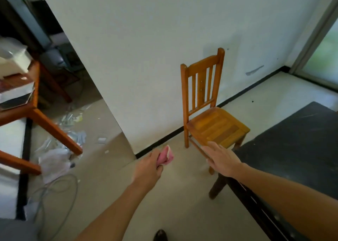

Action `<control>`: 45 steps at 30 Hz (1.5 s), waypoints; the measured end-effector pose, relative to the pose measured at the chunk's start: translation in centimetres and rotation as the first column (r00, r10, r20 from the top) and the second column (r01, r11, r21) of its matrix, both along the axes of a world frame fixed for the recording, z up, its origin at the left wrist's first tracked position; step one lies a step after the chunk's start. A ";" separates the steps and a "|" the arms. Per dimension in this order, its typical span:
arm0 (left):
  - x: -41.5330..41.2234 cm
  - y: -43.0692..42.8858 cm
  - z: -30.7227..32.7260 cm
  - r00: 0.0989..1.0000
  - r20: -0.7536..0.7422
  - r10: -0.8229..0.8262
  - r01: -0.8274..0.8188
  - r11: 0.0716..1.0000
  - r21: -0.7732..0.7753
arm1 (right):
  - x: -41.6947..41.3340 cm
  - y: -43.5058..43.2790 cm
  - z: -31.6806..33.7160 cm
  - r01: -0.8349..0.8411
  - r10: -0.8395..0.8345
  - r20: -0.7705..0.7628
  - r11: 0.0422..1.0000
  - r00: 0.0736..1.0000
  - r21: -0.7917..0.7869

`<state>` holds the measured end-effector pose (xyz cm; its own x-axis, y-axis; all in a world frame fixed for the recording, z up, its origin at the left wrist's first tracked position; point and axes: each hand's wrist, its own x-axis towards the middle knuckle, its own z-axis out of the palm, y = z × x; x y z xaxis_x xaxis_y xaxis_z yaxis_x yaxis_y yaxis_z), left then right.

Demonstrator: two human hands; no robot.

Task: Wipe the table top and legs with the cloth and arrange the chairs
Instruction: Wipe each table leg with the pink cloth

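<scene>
Gripping the pink cloth, your left hand has its fingers and thumb curled round the bunched fabric, so that the cloth's free end pokes out past the fingertips toward the white wall. Your right hand is flat, palm down, with its fingers straight and lying close together. It is held out by the corner of the dark table nearest the wooden chair, above the table leg. Whether it touches the seat's front edge you cannot tell. The chair stands upright on the floor, its back to the wall, just beside that table corner.
</scene>
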<state>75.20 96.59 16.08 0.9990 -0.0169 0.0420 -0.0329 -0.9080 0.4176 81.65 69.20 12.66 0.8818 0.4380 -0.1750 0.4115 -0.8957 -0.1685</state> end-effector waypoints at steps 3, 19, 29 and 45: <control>5.4 3.5 0.3 0.998 -0.006 -0.066 0.066 0.998 0.010 | 3.3 3.0 -0.3 0.102 -0.103 -0.046 0.995 0.994 -0.014; 29.9 -2.0 -4.5 0.800 -0.146 -0.582 0.577 0.813 -0.076 | 11.9 1.4 -7.3 0.601 -0.585 -0.205 0.799 0.785 0.022; 38.5 -2.4 -11.0 0.472 -0.253 -0.844 0.822 0.525 -0.219 | 10.6 7.4 -11.2 0.921 -0.886 -0.306 0.384 0.348 -0.065; 36.6 -5.0 -26.4 0.217 -0.365 -0.906 0.904 0.327 -0.276 | 5.6 13.6 -23.3 0.956 -0.885 -0.369 -0.288 -0.285 -0.047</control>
